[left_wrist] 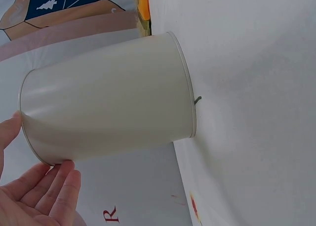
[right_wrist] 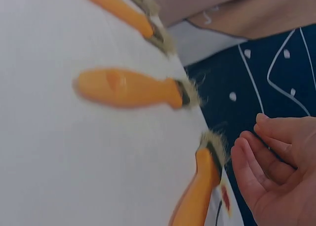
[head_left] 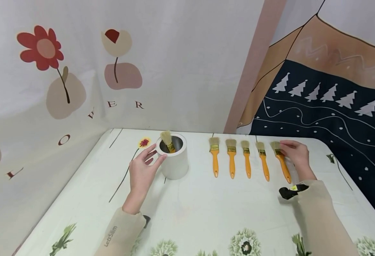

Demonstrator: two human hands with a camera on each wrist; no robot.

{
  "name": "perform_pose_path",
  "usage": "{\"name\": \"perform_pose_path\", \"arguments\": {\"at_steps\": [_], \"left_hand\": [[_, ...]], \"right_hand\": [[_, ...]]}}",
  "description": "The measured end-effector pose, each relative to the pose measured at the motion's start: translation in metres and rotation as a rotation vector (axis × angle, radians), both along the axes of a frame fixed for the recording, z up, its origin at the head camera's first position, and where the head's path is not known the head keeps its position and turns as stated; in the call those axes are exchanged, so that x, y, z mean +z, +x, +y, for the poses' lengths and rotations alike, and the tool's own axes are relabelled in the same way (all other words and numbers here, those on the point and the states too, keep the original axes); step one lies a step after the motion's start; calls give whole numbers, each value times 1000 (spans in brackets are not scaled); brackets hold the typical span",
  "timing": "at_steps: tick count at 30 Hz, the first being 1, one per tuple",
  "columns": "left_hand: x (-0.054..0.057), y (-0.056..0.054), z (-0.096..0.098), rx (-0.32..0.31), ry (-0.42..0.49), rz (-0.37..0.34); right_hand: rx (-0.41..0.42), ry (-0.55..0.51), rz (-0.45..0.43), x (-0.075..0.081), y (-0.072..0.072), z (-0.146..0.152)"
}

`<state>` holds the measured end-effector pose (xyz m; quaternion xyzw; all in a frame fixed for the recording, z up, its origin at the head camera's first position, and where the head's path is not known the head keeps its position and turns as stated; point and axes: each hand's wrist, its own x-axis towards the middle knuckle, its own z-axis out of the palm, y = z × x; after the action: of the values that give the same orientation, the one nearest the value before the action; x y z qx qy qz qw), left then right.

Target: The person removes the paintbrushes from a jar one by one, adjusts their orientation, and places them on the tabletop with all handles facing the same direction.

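Note:
A white cylindrical can (head_left: 175,165) stands upright with its top open. Inside it leans a paintbrush (head_left: 167,139), bristles up above the rim. My left hand (head_left: 142,174) rests its thumb and fingertips against the can's left side near the rim; in the left wrist view those fingers (left_wrist: 61,186) are nearly straight. Beside the bristles of the rightmost paintbrush (head_left: 283,163) is my right hand (head_left: 296,154). The right wrist view has its fingers (right_wrist: 249,169) loosely bent, holding nothing, a small gap from the bristles.
Several more orange-handled paintbrushes (head_left: 232,158) lie in a row right of the can, bristles toward the back. A white cloth with printed flowers covers the table (head_left: 203,209). Behind it hangs a printed curtain (head_left: 181,71), and a dark tree-patterned one (head_left: 302,113) on the right.

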<state>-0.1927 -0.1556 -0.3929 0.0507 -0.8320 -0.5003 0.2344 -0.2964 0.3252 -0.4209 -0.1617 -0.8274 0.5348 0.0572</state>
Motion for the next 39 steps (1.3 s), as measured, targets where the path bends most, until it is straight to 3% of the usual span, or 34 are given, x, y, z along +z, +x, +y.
{"name": "perform_pose_path", "arguments": {"at_steps": [5, 12, 16, 21, 29, 39], "left_hand": [[0, 0, 0, -2, 2, -4], [0, -1, 0, 7, -6, 1], [0, 0, 0, 10, -3, -2], [0, 0, 0, 8, 0, -2], [-1, 0, 0, 2, -4, 3], [-1, 0, 0, 3, 1, 7]], "right_hand": [[30, -32, 9, 5, -2, -11], [46, -77, 98, -16, -23, -23], [55, -88, 90, -1, -15, -50], [128, -32, 98, 15, -3, -79], [252, -57, 118, 20, -3, -107], [338, -79, 125, 28, -2, -148]]}}
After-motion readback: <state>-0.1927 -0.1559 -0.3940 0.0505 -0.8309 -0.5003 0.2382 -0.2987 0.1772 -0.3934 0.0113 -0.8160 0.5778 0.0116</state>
